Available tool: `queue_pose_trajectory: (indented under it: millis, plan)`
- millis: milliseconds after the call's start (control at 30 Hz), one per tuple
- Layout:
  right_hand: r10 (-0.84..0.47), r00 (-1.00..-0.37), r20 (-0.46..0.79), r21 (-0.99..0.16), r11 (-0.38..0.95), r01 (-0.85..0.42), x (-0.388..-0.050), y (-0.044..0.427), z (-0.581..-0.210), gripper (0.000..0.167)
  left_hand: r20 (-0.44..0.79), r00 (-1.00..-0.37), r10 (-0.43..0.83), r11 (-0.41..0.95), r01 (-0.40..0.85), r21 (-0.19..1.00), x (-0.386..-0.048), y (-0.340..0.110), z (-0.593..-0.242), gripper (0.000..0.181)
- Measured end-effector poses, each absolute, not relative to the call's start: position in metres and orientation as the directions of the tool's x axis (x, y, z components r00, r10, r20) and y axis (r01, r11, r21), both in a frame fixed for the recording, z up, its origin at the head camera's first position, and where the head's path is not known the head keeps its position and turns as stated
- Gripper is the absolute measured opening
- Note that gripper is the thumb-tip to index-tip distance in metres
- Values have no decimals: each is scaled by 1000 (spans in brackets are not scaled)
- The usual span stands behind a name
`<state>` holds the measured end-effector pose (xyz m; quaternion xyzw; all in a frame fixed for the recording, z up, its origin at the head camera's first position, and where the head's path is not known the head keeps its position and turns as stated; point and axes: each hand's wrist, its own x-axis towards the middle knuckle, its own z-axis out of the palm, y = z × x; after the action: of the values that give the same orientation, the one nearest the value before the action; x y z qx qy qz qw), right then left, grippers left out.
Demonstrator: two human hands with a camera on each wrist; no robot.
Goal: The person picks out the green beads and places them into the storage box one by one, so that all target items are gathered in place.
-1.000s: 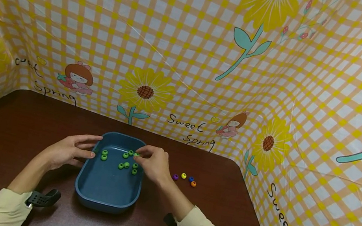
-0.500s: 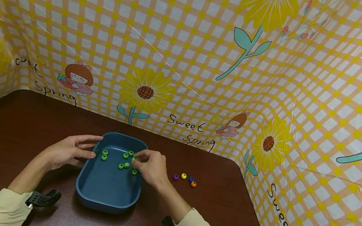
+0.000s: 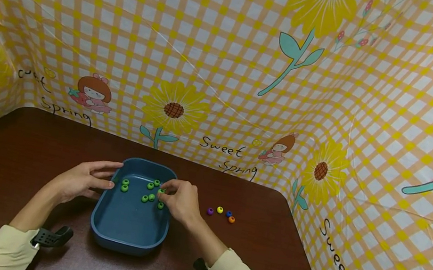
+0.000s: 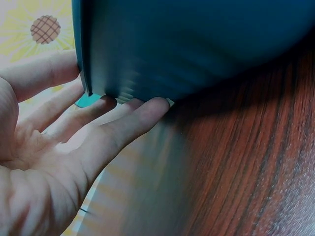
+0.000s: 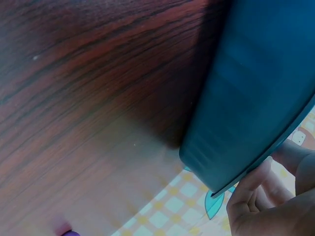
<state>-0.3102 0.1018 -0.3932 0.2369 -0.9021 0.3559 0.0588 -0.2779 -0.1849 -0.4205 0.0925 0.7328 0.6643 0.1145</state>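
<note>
In the head view a blue rectangular tray [image 3: 128, 223] stands on the table with several green beads [image 3: 151, 197] on its floor. My left hand [image 3: 84, 180] touches the tray's left side, its fingers mostly straight. The left wrist view shows those fingers [image 4: 118, 128] against the outer wall. My right hand [image 3: 184, 202] reaches over the right rim, and its thumb and index finger pinch a green bead [image 3: 161, 191] inside the tray. In the right wrist view the tray's wall [image 5: 236, 98] hides the fingertips and the bead.
On the table right of the tray lie a purple bead [image 3: 210, 211], a yellow bead [image 3: 219, 210], a blue bead [image 3: 228, 214] and an orange bead [image 3: 231, 220]. A checked sunflower cloth [image 3: 212, 58] walls in the back and sides of the brown table [image 3: 257, 251].
Inside the tray, my right hand has shifted slightly toward me over the right-hand green beads, one of which is now out of sight. The left hand and tray have hardly moved.
</note>
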Motion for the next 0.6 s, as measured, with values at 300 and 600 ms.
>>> queue_pose_trajectory:
  millis: [300,600]
  plan:
    - [-384,-886,261,-614,642,-459,-310,101,-394,12,-43,-956,289,103,-14,995,-279,-185,-421,70]
    - [-398,-882,254,-604,646,-466,-309,100,-394,14,-43,-957,288,103,-14,995,-278,-185,-421,70]
